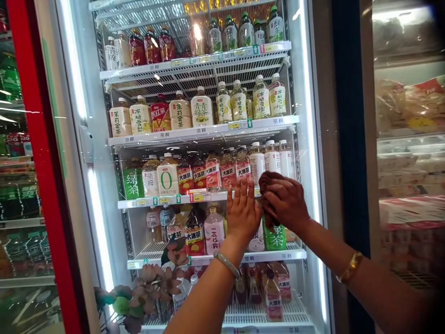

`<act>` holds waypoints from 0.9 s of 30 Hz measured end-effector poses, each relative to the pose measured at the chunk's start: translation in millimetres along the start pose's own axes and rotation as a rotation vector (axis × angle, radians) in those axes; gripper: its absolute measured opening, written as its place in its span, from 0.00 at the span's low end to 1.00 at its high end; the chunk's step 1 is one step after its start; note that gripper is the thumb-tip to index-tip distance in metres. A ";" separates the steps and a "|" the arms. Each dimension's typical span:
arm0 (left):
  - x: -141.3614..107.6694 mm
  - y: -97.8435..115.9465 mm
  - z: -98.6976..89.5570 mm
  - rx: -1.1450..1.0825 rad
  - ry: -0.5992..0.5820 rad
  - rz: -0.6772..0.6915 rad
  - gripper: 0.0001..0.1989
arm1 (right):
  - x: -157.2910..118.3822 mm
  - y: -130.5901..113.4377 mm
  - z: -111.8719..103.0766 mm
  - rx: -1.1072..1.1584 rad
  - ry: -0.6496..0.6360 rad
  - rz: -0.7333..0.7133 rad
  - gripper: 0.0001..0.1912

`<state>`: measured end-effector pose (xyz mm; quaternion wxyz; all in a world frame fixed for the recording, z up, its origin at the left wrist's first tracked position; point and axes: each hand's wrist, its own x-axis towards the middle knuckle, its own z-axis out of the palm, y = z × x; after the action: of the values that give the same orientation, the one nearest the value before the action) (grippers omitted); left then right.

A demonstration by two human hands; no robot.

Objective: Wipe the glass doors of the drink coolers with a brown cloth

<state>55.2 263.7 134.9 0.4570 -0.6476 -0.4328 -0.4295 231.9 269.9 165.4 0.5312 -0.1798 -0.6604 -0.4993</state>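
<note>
A glass door of a lit drinks fridge stands in front of me, with rows of bottles behind it. My left hand [241, 211] lies flat against the glass, fingers stretched up, a pale bangle [226, 265] on its wrist. To its right, my right hand [288, 200] is wrapped round a dark brown cloth [269, 195] pressed to the glass; a gold bracelet [350, 266] circles that wrist. Behind the hands is the shelf edge [201, 198] with red-labelled tea bottles [212, 172] above it. A green-labelled bottle [276, 237] shows below the cloth.
A red door frame [45, 185] and another drinks fridge are at the left. Beyond a dark post [351, 139] at the right, packaged goods [412, 106] sit on shelves. Leaves [153, 285] show at the lower left, perhaps reflected in the glass.
</note>
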 end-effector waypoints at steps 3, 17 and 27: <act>-24.5 3.9 0.3 0.016 -0.011 0.026 0.42 | -38.1 9.8 -21.1 0.079 -0.030 -0.091 0.05; -83.6 10.2 9.5 -0.036 0.038 0.033 0.37 | -52.3 -65.9 8.7 0.023 0.076 0.219 0.06; -133.5 13.7 2.2 -0.110 -0.019 -0.077 0.36 | -80.1 -44.0 -1.9 -0.104 0.073 0.599 0.06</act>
<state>34.3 240.5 4.3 0.3997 -0.6586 -0.4375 -0.4638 228.8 272.6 74.1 0.6683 -0.3754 -0.5321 -0.3595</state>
